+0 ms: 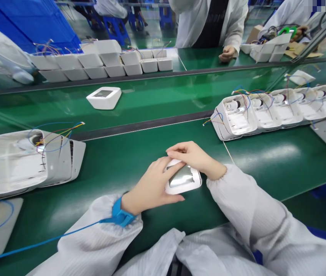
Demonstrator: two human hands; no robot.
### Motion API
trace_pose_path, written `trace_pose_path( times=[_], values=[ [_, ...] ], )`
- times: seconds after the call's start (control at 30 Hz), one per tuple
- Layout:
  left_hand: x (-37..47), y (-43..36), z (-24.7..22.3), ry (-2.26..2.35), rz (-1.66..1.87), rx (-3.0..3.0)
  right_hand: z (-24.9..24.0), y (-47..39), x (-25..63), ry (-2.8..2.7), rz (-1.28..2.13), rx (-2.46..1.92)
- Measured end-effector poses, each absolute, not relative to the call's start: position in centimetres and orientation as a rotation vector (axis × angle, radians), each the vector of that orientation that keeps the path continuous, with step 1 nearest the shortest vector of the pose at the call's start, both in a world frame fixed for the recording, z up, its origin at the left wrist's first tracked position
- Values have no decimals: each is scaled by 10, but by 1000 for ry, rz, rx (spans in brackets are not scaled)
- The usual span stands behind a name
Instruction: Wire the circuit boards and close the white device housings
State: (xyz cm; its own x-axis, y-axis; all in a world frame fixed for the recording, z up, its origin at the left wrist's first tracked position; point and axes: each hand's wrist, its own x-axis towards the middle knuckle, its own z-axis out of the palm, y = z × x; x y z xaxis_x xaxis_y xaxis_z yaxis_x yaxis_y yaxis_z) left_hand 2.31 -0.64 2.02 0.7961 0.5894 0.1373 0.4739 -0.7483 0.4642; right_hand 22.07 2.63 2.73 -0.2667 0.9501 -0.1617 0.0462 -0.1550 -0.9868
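white plastic unit (pixel 184 187): left hand (pixel 154 182) holds its side, right hand (pixel 193 155) over the far edge, grip unclear; i'd keep thumbs off the screen (pixel 181 177).

Left hand (pixel 154 184) just below center, extended from lower left, thumb (pixel 176 198) and index (pixel 175 168) splayed apart. Right hand (pixel 193 155) slightly right of center, fingers (pixel 180 147) curved leftward, tips by left hand. Forearms (pixel 252 207) angled inward.
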Motion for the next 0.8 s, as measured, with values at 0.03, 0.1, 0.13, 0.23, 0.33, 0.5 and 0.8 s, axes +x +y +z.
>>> trace_pose_path(
  times=[0.03, 0.1, 0.13, 0.23, 0.33, 0.5, 0.8],
  values=[
    [25, -9, 20, 827, 404, 2564, 25, 25, 216, -1354, 1524, -1206],
    [29, -13, 19, 888, 423, 2555, 22, 24, 213, -1355, 1457, -1222],
    [31, -15, 19, 914, 427, 2555, 23, 24, 214, -1358, 1403, -1236],
    [32, -18, 19, 944, 415, 2569, 29, 20, 216, -1404, 1248, -1258],
    [30, -17, 17, 922, 444, 2580, 35, 15, 214, -1467, 1074, -1264],
    [27, -8, 10, 1064, 833, 2672, 35, 11, 212, -1613, 854, -1419],
    [6, 10, 18, 1146, 971, 2206, 36, 11, 214, -1751, 761, -1296]
  ],
)
